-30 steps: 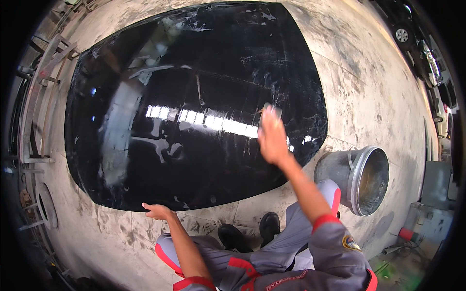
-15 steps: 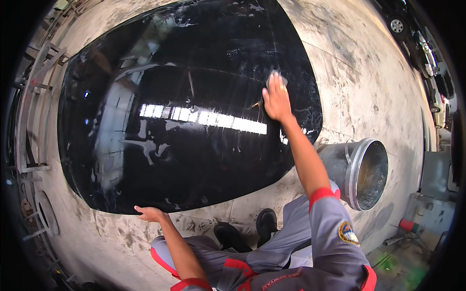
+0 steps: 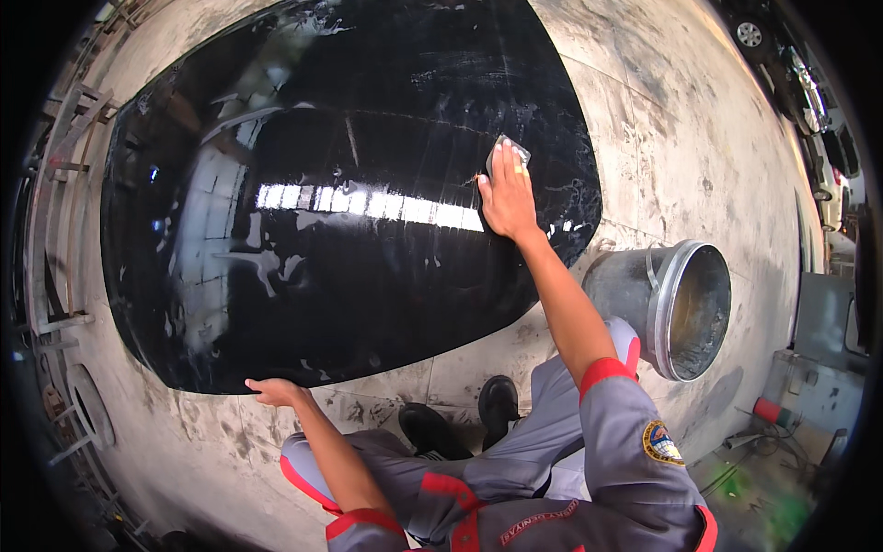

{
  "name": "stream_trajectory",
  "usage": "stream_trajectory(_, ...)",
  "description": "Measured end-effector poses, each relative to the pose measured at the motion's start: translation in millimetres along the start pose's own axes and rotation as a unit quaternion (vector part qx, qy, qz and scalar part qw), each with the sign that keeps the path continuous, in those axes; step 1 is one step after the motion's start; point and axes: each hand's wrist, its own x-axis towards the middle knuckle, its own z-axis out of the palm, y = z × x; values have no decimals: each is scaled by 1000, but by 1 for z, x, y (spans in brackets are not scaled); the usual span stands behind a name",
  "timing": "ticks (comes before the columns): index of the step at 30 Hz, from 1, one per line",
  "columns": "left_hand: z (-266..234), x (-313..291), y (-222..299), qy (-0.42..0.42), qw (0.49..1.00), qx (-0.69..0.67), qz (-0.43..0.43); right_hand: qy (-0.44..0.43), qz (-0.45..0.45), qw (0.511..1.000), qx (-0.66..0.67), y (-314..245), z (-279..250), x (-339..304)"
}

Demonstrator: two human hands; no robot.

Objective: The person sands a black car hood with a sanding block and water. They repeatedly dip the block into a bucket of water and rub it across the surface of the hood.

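A large glossy black car hood (image 3: pixel 368 304) lies before me, with wet patches and streaks on its surface. My right hand (image 3: pixel 509 198) rests on its right part, fingers stretched out and pressing a thin grey sheet that looks like sandpaper (image 3: pixel 523 150) against the paint. Only the sheet's edges show around the fingers. At the hood's near left edge, my left hand (image 3: pixel 274 392) has its thumb along the rim, and its other fingers are mostly hidden.
Beside my right knee is a grey bucket (image 3: pixel 618 287) with a wide open mouth. Metal racks (image 3: pixel 57 198) and a tire (image 3: pixel 89 405) line the left side. A grey cabinet (image 3: pixel 823 317) and parked cars (image 3: pixel 798 87) are at the far right. My black shoes (image 3: pixel 499 405) are near the hood.
My right hand has slid slightly left across the hood with the sheet, which now shows more at the fingertips. My left hand stays at the near edge; the whole view has shifted a little.
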Motion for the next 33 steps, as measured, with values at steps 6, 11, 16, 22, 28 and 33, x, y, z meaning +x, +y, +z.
stream_trajectory(6, -15, 25, 3, 25, 1000, -12, -4, -172, -47, 983, 52, -97, -5, -191)
stream_trajectory(11, -3, 23, -7, 11, 1000, -16, 21, -18, -68, 997, 2, -57, 0, -12)
stream_trajectory(16, -8, 27, -1, 30, 999, 7, 32, -51, -71, 996, 31, -104, 18, -40)
stream_trajectory(22, -19, 17, 11, 25, 999, 7, 34, -131, -150, 980, 27, -128, 14, -43)
stream_trajectory(28, -16, 9, 17, 13, 1000, 8, 25, -22, -120, 992, 10, -142, 33, 6)
stream_trajectory(33, -22, 19, 14, 14, 1000, 9, 6, -168, -211, 962, 43, -175, 19, -77)
